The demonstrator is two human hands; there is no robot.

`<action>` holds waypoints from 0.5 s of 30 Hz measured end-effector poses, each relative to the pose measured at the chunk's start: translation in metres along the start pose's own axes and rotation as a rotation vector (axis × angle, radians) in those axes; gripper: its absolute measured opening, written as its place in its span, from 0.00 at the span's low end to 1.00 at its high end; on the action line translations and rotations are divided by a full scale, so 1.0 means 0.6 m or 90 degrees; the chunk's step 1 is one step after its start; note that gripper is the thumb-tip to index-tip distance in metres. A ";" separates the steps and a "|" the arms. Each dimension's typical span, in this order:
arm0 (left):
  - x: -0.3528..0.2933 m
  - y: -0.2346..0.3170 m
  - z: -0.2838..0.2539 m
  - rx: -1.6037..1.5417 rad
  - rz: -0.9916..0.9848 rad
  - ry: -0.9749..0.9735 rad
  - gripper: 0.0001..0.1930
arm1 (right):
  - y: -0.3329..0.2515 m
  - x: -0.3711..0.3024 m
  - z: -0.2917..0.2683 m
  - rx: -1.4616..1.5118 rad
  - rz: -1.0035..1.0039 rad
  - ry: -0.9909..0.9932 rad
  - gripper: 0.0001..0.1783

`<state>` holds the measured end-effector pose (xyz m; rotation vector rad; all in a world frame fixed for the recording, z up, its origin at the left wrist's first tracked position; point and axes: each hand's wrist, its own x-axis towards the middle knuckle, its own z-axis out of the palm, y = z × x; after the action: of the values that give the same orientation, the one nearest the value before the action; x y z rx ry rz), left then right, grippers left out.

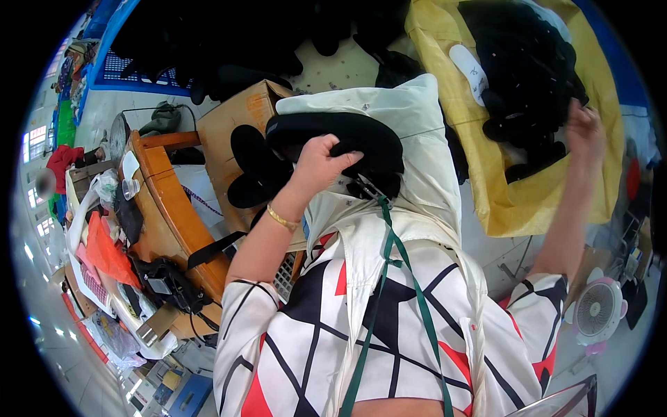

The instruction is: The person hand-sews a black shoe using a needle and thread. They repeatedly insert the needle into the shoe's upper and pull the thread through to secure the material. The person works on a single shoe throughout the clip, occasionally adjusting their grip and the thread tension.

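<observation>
A curved black shoe piece [347, 135] is gripped by the left hand [321, 161], whose fingers are closed over its lower edge; the piece is held just above a cream cloth bag [417, 132] lying in the person's lap. A gold bracelet [281, 219] is worn on that wrist. The right hand [585, 128] is raised well apart from the left, at the right edge of a large yellow sack [486, 187], and is laid against a heap of black shoe pieces [517, 76] inside the sack; whether anything is pinched between its fingers cannot be told. A white oval insole [471, 69] with dark marking is seen lying on that heap, near the sack's upper left.

A brown cardboard box [240, 118] stands just left of the held piece, with flat black soles [253, 167] leaning at its front. Further left a wooden bench [167, 201] is crowded with an orange plastic bag [104, 254] and a black device [167, 285]. A blue crate [132, 69] is seen at the top left beside more black pieces on the floor. A small pink and white fan [597, 309] stands at the lower right. A green strap [389, 264] hangs down the person's patterned white, black and red shirt [333, 333].
</observation>
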<state>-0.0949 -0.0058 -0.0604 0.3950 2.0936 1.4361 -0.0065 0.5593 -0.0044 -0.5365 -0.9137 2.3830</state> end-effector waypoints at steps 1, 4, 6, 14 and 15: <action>0.015 -0.001 -0.003 0.057 0.021 -0.050 0.14 | -0.063 0.021 -0.059 0.054 -0.059 -0.015 0.05; 0.043 0.044 0.002 0.270 -0.037 -0.238 0.16 | -0.199 0.026 -0.171 -0.398 -0.445 0.274 0.07; 0.045 0.027 0.022 0.335 -0.004 -0.289 0.16 | -0.207 -0.011 -0.179 -0.569 -0.552 0.274 0.07; 0.005 0.025 0.053 0.423 0.224 -0.108 0.11 | -0.142 -0.066 -0.225 -0.509 -0.538 0.370 0.04; 0.005 0.027 0.050 0.441 0.229 -0.139 0.11 | -0.136 -0.067 -0.228 -0.530 -0.529 0.368 0.05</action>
<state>-0.0804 0.0245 -0.0542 1.1865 2.3599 0.7352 0.1240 0.6540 -0.0352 -0.8609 -1.4475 0.9710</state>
